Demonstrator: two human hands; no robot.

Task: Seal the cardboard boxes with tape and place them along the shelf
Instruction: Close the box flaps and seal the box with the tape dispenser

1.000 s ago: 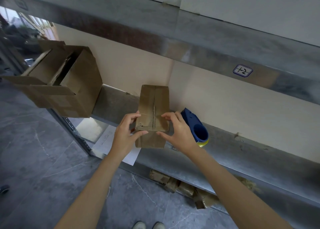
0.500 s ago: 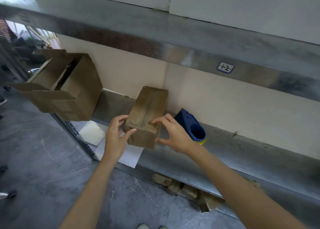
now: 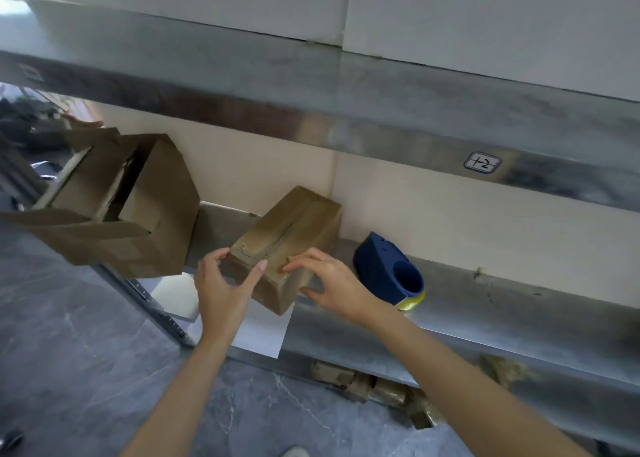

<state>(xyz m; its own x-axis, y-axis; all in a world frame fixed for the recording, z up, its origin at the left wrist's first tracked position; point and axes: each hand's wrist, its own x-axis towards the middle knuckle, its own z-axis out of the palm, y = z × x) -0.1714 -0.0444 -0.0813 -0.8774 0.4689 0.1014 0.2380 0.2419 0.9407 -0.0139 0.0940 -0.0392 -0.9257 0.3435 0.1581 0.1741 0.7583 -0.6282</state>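
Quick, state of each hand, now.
Left hand: grips the small cardboard box at its near end.
Right hand: holds the same box's right side.

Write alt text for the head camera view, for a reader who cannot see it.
A person's left hand and right hand hold the near end of a small closed cardboard box, angled on a metal shelf. A blue tape dispenser lies to its right, a larger open box to its left.

Bare left hand (image 3: 221, 288), bare right hand (image 3: 334, 283), uncovered forearms (image 3: 446, 359), pale shoe (image 3: 294, 452)
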